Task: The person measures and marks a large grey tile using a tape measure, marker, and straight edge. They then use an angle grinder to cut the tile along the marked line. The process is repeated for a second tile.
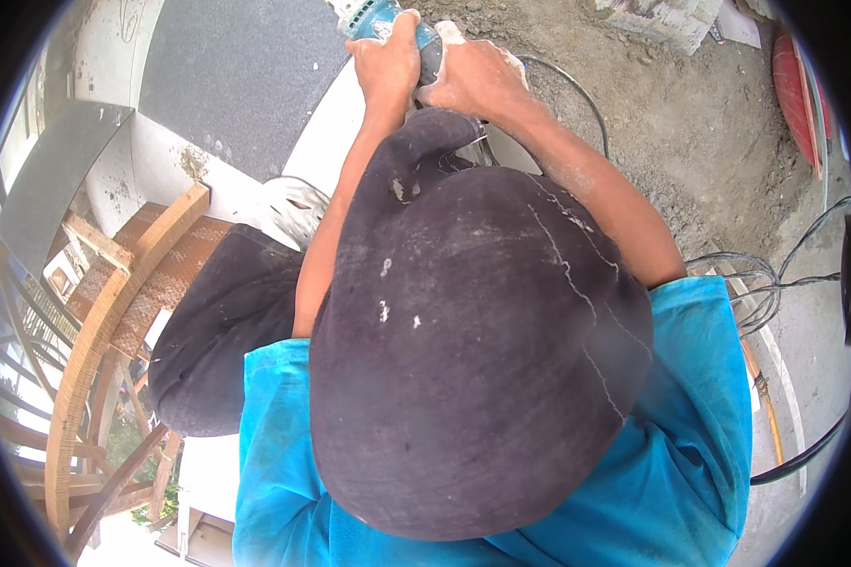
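A teal power tool [380,19] with a whitish vented end and a dark rear grip shows at the top edge, partly cut off by the frame. My left hand [388,68] is wrapped round its teal body. Further back, my right hand [475,74] grips the dark end, white dust on its thumb and knuckles. The working end of the tool is out of view. Beneath the hands lies a white surface [333,123] beside a dark grey speckled slab [236,76]. My bent knee [482,331], in dark dusty trousers, fills the middle and hides whatever is below it.
A black cord [577,87] curves over rough sandy ground [671,142] on the right. Tangled cables [761,283] lie beside my right sleeve. Wooden framing [113,312] stands at the left, with a drop beyond. A red object [794,94] sits at the far right.
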The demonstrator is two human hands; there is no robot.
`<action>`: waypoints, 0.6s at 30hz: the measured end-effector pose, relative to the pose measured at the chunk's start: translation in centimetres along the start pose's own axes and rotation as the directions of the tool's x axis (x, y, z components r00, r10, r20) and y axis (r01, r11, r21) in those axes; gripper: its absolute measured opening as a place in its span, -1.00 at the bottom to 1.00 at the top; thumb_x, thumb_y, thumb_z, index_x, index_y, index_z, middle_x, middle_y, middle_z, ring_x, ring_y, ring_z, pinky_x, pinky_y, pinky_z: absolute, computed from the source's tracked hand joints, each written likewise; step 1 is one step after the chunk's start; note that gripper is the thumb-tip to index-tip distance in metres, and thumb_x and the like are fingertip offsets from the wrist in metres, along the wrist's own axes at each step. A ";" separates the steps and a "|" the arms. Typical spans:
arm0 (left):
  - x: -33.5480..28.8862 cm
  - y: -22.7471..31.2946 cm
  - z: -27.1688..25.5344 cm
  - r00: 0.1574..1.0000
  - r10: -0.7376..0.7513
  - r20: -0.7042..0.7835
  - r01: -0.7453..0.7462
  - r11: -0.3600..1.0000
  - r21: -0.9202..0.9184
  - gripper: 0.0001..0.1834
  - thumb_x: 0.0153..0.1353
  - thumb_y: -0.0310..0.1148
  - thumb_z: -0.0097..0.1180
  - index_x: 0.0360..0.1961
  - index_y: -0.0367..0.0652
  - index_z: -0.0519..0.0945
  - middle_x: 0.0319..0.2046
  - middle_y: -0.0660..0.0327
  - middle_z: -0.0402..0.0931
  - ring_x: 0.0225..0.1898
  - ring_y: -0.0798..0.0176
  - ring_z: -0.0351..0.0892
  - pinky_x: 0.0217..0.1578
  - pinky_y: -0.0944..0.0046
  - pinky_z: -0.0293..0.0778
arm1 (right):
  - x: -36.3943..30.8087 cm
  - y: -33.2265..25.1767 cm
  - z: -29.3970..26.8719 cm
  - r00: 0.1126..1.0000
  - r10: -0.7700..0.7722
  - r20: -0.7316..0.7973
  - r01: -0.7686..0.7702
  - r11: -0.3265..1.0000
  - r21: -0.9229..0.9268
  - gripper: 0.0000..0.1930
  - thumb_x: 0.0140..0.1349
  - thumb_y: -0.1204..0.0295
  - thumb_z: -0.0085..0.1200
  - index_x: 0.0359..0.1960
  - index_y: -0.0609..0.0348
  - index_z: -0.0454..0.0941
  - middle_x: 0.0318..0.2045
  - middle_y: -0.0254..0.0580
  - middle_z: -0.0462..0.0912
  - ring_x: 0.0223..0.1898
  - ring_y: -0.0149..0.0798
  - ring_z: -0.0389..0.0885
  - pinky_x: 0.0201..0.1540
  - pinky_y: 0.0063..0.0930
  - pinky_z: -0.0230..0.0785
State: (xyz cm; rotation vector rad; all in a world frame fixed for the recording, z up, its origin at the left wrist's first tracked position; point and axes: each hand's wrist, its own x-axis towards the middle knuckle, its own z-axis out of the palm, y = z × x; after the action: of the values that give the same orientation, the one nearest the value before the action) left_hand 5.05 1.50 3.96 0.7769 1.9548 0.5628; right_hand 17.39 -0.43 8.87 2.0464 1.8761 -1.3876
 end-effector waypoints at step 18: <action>-0.2 -0.2 0.2 0.999 -0.035 0.026 0.034 0.999 0.011 0.19 0.03 0.10 0.24 0.29 -0.85 0.05 0.16 -0.52 0.39 0.25 -0.31 0.43 0.28 0.08 0.30 | -0.2 0.6 0.2 1.000 -0.005 0.003 0.005 1.000 0.020 -0.28 -0.12 0.21 0.32 0.12 0.30 0.42 -0.29 0.12 0.75 -0.15 0.14 0.75 -0.03 -0.03 0.54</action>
State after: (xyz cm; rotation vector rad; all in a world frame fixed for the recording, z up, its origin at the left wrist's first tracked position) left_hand 5.25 1.26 3.83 0.7518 1.9443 0.5198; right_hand 17.81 -0.87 8.54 2.0495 1.8746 -1.4156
